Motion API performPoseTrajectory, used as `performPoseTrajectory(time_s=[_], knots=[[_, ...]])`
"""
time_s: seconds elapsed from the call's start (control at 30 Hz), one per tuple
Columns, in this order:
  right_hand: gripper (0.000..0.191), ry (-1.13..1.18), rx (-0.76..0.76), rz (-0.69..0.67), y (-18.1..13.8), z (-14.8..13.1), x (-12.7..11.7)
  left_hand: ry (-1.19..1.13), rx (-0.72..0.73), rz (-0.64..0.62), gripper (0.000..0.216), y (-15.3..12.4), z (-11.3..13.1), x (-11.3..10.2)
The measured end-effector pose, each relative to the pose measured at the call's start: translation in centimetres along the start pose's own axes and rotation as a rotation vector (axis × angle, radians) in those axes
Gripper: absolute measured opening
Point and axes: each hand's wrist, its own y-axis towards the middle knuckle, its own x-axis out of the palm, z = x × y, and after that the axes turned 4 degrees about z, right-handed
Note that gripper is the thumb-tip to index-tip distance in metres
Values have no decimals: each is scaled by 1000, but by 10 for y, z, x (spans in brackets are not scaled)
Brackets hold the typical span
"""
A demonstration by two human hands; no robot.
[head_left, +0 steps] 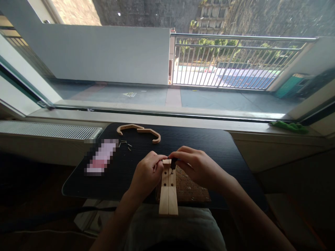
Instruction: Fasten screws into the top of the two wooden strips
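Note:
Two pale wooden strips with drilled holes lie side by side, their near ends jutting past the table's front edge. My left hand is closed on their far end, fingers pressed against the left side. A short black tool with a metal tip is pinched in my right hand, its tip down at an upper right hole. It looks like a stubby screwdriver, though its top is hidden by my fingers. Beneath the strips is a worn brown board.
The black table carries two curved wooden hooks, several small screws and a blurred pink item. Beyond are a window sill with a green cloth and, at left, a white radiator.

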Motion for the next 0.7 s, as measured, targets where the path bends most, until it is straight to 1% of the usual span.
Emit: performPoseTrajectory(time_s=[0.07, 0.13, 0.2, 0.37, 0.7], knots=[[27, 9, 2, 7, -1, 1, 0, 95, 24, -43, 26, 2, -1, 2], [27, 13, -6, 10, -1, 2, 0, 157, 47, -107, 22, 2, -4, 4], [26, 13, -9, 9, -2, 3, 0, 205, 62, -144, 19, 2, -6, 7], [27, 22, -14, 4, -2, 2, 0, 245, 82, -141, 19, 0, -12, 12], [26, 24, -22, -11, -1, 3, 2, 195, 105, -154, 20, 1, -15, 12]])
